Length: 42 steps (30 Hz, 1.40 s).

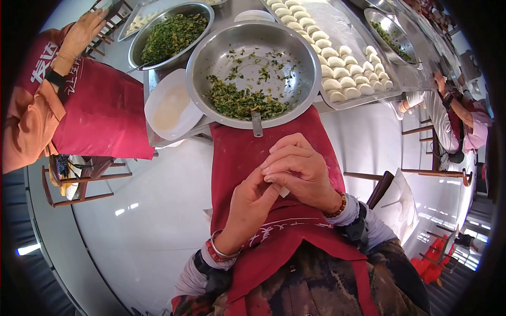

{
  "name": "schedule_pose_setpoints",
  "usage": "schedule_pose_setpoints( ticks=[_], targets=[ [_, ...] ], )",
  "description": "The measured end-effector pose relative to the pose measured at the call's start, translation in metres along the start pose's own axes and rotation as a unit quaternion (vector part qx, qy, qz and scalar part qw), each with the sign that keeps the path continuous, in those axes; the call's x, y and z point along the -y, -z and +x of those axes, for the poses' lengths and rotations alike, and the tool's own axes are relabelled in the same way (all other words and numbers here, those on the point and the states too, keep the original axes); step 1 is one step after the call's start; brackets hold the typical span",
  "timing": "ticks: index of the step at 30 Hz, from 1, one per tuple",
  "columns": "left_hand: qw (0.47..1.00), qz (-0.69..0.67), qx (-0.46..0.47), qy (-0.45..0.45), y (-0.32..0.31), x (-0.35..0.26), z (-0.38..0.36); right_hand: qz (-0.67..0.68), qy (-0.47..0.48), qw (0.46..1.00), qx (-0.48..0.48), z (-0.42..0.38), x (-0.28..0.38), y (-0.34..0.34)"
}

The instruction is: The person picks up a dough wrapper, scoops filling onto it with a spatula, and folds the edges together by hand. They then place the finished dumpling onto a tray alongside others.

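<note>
My left hand (pixel 249 203) and my right hand (pixel 303 176) meet in front of my red apron (pixel 232 152), fingertips pinched together. Between them they hold a dumpling (pixel 284 191); only a pale bit of its dough shows below the right fingers, the rest is hidden. Just beyond my hands is a large steel bowl (pixel 199 58) with chopped green filling (pixel 242 100) along its near side. A flat metal handle (pixel 256 124) sticks out over the near rim. To the right, rows of folded white dumplings (pixel 347 82) lie on a metal tray (pixel 363 101).
Left of the bowl stands a white dish (pixel 153 108) with something beige in it. Behind it is a fuller bowl of green filling (pixel 174 37). A co-worker in a red apron (pixel 103 110) is at the left, others at the right near another filling bowl (pixel 414 47).
</note>
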State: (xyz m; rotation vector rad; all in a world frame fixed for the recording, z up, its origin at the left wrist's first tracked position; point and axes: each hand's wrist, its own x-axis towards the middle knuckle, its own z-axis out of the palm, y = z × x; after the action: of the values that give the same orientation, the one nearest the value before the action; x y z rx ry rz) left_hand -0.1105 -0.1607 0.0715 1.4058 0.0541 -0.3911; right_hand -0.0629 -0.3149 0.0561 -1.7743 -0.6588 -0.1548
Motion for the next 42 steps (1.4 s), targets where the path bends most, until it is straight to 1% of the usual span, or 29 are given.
schedule_pose_setpoints(
  ticks=[3,8,14,17,20,23,24,27,30,33,35,39,42],
  targets=[
    [1.0,-0.004,0.0,-0.004,0.0,0.004,0.0,0.003,0.0,1.0,-0.02,0.003,0.003,-0.002],
    [1.0,0.007,-0.015,0.006,-0.003,0.001,0.0,-0.021,0.016,1.0,0.01,0.003,0.001,0.001],
    [0.999,-0.047,-0.02,-0.001,-0.003,0.006,0.0,-0.01,0.017,1.0,0.015,0.004,0.001,-0.001],
    [1.0,-0.002,-0.024,-0.002,-0.004,0.005,0.001,-0.026,0.024,0.999,0.03,0.002,-0.002,0.0],
    [0.999,-0.019,-0.038,0.004,-0.007,0.0,0.0,-0.02,0.021,0.999,0.031,0.005,0.003,0.001],
    [0.994,-0.09,-0.058,-0.027,-0.009,0.001,0.001,-0.014,0.008,1.0,0.014,0.005,0.006,0.0],
    [0.994,-0.09,-0.06,-0.021,-0.009,0.001,0.001,-0.014,0.001,1.0,0.007,0.005,0.006,-0.001],
    [0.994,-0.09,-0.061,-0.005,-0.009,0.003,0.0,-0.015,0.016,0.999,0.032,-0.001,-0.002,0.001],
    [0.994,-0.094,-0.052,-0.004,-0.009,0.006,-0.001,-0.049,0.041,0.997,0.052,0.002,0.003,0.004],
    [0.992,-0.109,-0.059,-0.016,-0.009,0.005,-0.001,0.02,-0.019,1.0,-0.005,0.006,0.013,-0.001],
    [0.989,-0.122,-0.081,-0.011,-0.012,0.0,-0.002,0.004,-0.007,1.0,0.022,0.001,0.007,0.001],
    [0.991,-0.113,-0.07,0.004,-0.012,0.004,-0.001,-0.051,0.035,0.997,0.046,-0.002,0.001,0.004],
    [0.99,-0.119,-0.07,0.004,-0.012,0.002,-0.001,-0.007,0.013,0.999,0.043,0.002,0.006,0.004]
  ],
)
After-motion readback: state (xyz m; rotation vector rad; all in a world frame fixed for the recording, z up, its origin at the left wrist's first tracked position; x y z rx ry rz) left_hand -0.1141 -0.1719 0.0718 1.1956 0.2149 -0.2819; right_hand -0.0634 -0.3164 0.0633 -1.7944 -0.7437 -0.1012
